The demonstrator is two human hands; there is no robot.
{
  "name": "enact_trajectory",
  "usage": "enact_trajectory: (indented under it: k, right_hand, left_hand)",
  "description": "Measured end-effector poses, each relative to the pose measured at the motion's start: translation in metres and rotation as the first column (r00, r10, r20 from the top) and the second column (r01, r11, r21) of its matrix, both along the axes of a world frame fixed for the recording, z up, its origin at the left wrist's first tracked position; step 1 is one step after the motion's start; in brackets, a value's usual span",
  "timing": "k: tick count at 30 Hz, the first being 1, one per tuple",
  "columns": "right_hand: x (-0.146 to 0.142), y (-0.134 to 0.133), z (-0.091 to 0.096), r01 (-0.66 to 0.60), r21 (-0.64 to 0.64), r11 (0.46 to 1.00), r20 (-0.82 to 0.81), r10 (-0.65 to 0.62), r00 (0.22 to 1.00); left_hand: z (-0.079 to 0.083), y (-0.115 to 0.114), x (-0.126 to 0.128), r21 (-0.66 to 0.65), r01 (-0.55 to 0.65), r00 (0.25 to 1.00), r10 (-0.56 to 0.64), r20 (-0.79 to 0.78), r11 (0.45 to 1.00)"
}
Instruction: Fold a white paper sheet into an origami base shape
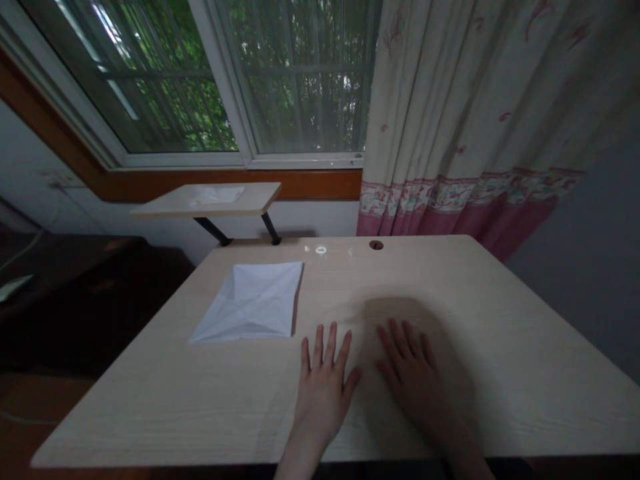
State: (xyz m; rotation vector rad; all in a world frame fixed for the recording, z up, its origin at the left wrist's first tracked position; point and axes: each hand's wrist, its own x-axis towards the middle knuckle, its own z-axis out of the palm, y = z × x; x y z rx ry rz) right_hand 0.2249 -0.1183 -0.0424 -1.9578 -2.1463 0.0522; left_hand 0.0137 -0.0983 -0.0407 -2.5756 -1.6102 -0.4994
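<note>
My left hand (324, 387) lies flat on the light wooden desk (500, 347), fingers spread, holding nothing. My right hand (413, 373) rests flat beside it, fingers apart and empty, in a patch of shadow. A white square sheet of paper (253, 303) with creases across it lies on the desk, to the left of and beyond my left hand, a short gap away from its fingertips.
A small raised shelf (210, 200) on dark brackets stands at the desk's back left. A cable hole (376, 245) sits near the back edge. A window is behind, a patterned curtain (475, 133) hangs at the right, and dark furniture (75, 293) stands to the left.
</note>
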Motion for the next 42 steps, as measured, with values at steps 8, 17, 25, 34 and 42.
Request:
enact_trajectory:
  k: [8, 17, 25, 34, 42]
  right_hand:
    - [-0.002, -0.001, 0.007, 0.004, -0.032, 0.999, 0.025, -0.004, 1.000]
    - [-0.003, 0.000, 0.002, 0.023, -0.025, 0.999, 0.035, -0.022, 0.999]
    - [-0.001, -0.001, -0.004, 0.008, 0.014, 1.000, 0.021, -0.008, 1.000]
    - [0.000, 0.000, -0.011, 0.000, 0.062, 0.998, -0.026, 0.001, 1.000]
    - [0.001, 0.001, -0.010, 0.004, 0.028, 1.000, -0.056, -0.002, 0.998]
  left_hand:
    - [-0.004, 0.001, -0.001, 0.018, 0.000, 1.000, 0.000, -0.002, 1.000]
    - [-0.006, -0.001, 0.000, 0.121, -0.015, 0.996, 0.025, -0.083, 0.993]
    - [-0.006, -0.001, -0.001, 0.161, -0.019, 0.994, 0.036, -0.105, 0.987]
    - [-0.005, -0.002, -0.002, 0.170, -0.008, 0.993, 0.028, -0.112, 0.985]
    - [0.000, 0.000, -0.002, 0.137, 0.004, 0.999, 0.000, -0.032, 0.991]
